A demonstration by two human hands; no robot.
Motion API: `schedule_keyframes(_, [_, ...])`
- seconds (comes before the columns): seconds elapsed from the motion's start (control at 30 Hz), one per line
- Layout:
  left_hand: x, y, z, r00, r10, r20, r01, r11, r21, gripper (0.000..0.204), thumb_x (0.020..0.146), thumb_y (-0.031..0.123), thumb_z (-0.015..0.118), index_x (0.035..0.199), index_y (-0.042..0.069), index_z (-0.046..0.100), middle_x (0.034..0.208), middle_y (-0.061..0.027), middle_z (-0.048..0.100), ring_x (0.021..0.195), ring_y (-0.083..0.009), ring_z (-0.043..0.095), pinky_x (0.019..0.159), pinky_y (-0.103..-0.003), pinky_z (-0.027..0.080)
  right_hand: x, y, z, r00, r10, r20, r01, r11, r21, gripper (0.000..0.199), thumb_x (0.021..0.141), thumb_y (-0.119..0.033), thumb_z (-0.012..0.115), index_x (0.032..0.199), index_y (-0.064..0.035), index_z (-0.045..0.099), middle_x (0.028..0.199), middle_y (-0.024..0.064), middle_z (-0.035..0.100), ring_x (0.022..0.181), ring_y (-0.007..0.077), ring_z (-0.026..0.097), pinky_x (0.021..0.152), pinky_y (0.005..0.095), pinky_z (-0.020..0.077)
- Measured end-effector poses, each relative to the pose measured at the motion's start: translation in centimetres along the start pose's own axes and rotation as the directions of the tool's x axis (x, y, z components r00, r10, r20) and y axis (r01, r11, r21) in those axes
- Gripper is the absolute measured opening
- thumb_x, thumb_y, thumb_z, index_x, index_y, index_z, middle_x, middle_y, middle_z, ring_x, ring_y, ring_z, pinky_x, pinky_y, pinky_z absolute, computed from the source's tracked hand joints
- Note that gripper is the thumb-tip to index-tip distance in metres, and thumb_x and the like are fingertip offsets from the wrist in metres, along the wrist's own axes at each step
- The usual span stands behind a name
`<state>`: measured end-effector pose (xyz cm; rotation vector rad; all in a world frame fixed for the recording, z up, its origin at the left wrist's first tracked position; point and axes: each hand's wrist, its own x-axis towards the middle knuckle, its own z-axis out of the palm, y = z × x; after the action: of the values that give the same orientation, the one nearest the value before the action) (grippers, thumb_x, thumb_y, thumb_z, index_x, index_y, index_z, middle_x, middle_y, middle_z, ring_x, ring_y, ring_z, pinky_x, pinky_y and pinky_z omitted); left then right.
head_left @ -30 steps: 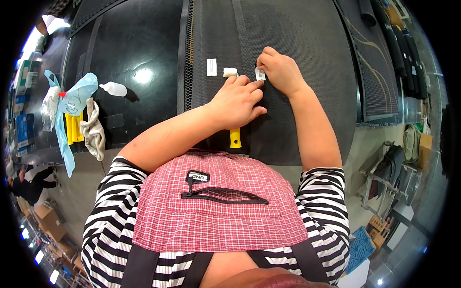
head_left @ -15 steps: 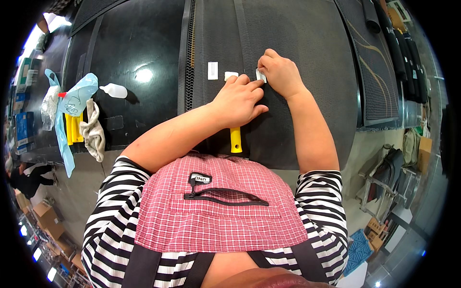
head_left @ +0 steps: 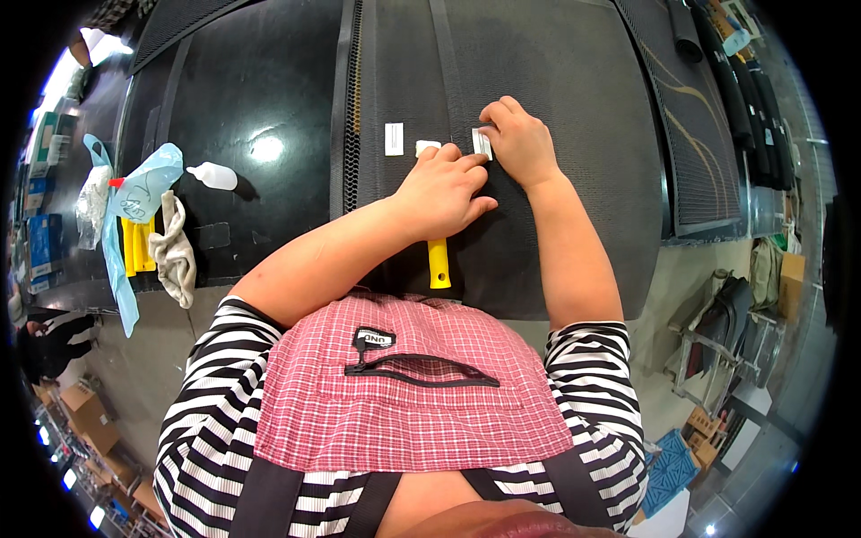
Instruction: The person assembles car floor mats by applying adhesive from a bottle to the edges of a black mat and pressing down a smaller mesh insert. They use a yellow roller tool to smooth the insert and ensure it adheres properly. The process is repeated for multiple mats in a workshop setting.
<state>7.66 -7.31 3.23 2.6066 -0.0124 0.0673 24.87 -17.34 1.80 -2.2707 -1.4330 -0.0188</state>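
Observation:
My left hand lies palm down on a dark grey textured mat, its fingers stretched out and a fingertip touching the lower edge of a small white label. My right hand pinches that label's right side between thumb and fingers, against the mat. Another white label lies flat further left. From under my left hand a yellow handle sticks out toward me. A small white piece shows just past the left fingertips; whether it belongs to the handle is hidden.
On the black table to the left are a white squeeze bottle, a light blue plastic bag, yellow pieces and a greyish cloth. A patterned mat and dark rolls lie on the right.
My right hand has shifted slightly, and more of the label under its fingers shows now. My left hand stays nearly in place. The whole view has moved a little.

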Motion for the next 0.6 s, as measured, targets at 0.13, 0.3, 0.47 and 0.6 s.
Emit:
schedule_keyframes(0.13, [-0.2,-0.2,0.3,0.999,0.014,-0.042,-0.014,1.000,0.007,0.037,0.096,0.039,0.064,0.103,0.003,0.069,0.142,-0.0128,0.060,0.122,-0.0322,0.054,0.103,-0.047,0.041,0.0,-0.3,0.2,0.997,0.067,0.030,-0.066,0.998,-0.022,0.014,0.089,-0.021,0.072,0.092,-0.0096,0.065,0.100,0.0078,0.065,0.086,0.0344,0.069,0.074,0.0442,0.0567])
schedule_keyframes(0.3, [-1.2,-0.1,-0.4,0.964,0.110,-0.242,-0.125,0.991,-0.049,0.021,0.091,0.025,0.071,0.097,0.005,0.066,0.130,-0.0110,0.066,0.111,-0.0311,0.059,0.097,-0.044,0.045,-2.1,-1.7,-1.9,0.969,0.115,-0.218,-0.093,0.990,0.108,0.008,0.090,-0.014,0.071,0.091,-0.0089,0.065,0.095,0.0090,0.066,0.079,0.0343,0.069,0.068,0.0434,0.0558])
schedule_keyframes(0.47, [-5.4,-1.9,-1.3,0.863,0.044,-0.504,-0.123,0.985,-0.125,0.014,0.086,0.010,0.074,0.095,0.006,0.065,0.103,-0.0079,0.068,0.091,-0.0298,0.063,0.083,-0.040,0.050,-9.4,-10.2,-4.2,0.946,0.317,0.066,-0.322,0.904,0.281,0.020,0.086,-0.020,0.076,0.096,-0.0065,0.064,0.084,0.0099,0.066,0.072,0.0296,0.069,0.065,0.0410,0.0553])
schedule_keyframes(0.6, [-7.4,-2.6,-0.6,0.869,-0.023,-0.495,-0.089,0.975,-0.202,0.012,0.085,0.005,0.072,0.095,0.005,0.065,0.099,-0.0085,0.067,0.089,-0.0300,0.063,0.079,-0.040,0.051,-12.3,-13.3,-0.7,0.962,0.244,0.122,-0.262,0.952,0.159,0.064,0.082,-0.029,0.079,0.135,-0.0069,0.049,0.086,0.0141,0.067,0.076,0.0346,0.070,0.070,0.0438,0.0564])
